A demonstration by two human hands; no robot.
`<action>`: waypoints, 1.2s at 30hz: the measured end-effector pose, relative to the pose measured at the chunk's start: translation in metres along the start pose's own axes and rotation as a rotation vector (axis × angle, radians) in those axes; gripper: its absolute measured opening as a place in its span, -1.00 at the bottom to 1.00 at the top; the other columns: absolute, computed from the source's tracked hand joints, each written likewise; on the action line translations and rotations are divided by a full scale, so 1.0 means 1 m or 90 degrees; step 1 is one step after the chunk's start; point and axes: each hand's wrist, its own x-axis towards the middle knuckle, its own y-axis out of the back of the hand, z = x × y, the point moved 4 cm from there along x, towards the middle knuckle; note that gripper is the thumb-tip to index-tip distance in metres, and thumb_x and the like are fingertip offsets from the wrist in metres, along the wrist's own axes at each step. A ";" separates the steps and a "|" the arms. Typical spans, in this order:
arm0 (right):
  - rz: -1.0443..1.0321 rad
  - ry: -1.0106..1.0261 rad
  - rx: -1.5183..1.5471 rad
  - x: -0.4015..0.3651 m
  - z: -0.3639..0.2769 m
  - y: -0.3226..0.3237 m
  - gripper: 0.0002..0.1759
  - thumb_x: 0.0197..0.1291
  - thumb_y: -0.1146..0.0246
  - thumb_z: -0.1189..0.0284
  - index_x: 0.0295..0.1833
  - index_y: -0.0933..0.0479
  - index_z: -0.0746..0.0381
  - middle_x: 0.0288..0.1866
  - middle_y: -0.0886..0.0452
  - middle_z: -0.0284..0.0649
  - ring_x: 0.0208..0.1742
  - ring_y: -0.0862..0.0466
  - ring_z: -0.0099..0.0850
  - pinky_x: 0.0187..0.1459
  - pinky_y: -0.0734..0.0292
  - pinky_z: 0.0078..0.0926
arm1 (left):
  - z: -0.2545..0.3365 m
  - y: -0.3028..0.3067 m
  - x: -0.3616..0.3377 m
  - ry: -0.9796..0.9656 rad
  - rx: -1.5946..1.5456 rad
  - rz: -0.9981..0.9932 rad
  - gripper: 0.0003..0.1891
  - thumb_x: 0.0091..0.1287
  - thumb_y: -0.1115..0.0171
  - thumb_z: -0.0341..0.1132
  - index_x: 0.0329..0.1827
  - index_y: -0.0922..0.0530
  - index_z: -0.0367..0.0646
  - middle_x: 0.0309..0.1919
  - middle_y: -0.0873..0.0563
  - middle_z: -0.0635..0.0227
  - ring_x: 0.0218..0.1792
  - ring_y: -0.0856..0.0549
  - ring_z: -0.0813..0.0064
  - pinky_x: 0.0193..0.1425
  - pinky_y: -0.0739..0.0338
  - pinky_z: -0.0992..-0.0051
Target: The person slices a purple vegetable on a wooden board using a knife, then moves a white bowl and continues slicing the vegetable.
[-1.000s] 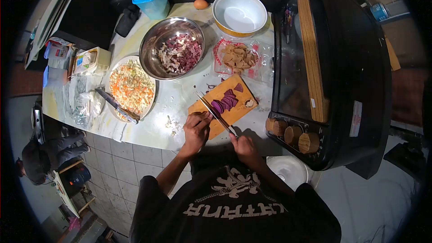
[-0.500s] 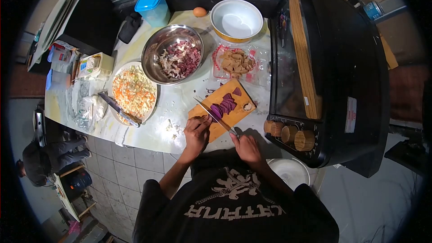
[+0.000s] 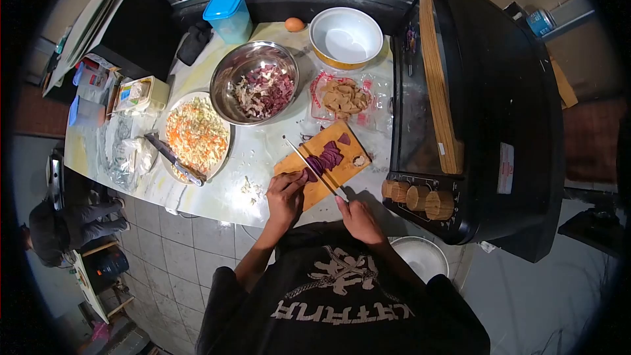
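My left hand (image 3: 286,194) presses its curled fingers on the uncut end of a red onion (image 3: 309,174) at the near left of a wooden cutting board (image 3: 315,193). Closed round the handle of a knife (image 3: 301,156) is my right hand (image 3: 360,218), at the board's near right edge. The blade lies diagonally across the board, just right of my left fingertips. Purple onion slices (image 3: 332,155) fan out beyond the blade, and a small pale piece (image 3: 359,160) sits near the right corner.
Beyond the board are a steel bowl (image 3: 221,85) of chopped meat-like pieces, a plastic bag (image 3: 376,100) under tan slices, and a white bowl (image 3: 345,36). Left lies a plate (image 3: 225,150) of chopped vegetables with another knife (image 3: 174,159). A black oven (image 3: 506,112) stands close right.
The view shifts slightly. The knife and both hands stay at nearly the same place on the board, with the blade a little closer to upright.
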 end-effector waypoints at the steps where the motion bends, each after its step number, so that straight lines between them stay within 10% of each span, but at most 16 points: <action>1: 0.001 0.010 0.031 0.001 -0.002 -0.001 -0.26 0.31 0.11 -0.02 -0.53 -0.43 0.51 -0.55 -0.39 0.32 -0.38 -0.49 0.25 -0.39 -0.37 0.00 | -0.001 0.000 0.001 0.000 0.001 0.004 -0.70 -0.10 -0.32 -0.59 -0.24 -0.68 -0.14 -0.31 -0.68 0.32 -0.25 -0.63 0.32 -0.15 -0.46 0.43; 36: 0.047 0.037 0.080 0.006 0.010 -0.028 -0.25 0.31 0.08 0.00 -0.55 -0.41 0.56 -0.54 -0.39 0.38 -0.32 -0.48 0.28 -0.34 -0.34 0.03 | -0.011 -0.011 0.001 0.313 -0.303 0.008 -0.87 0.14 -0.25 -0.56 -0.25 -0.63 -0.39 -0.32 -0.68 0.15 -0.33 -0.66 0.48 -0.24 -0.52 0.56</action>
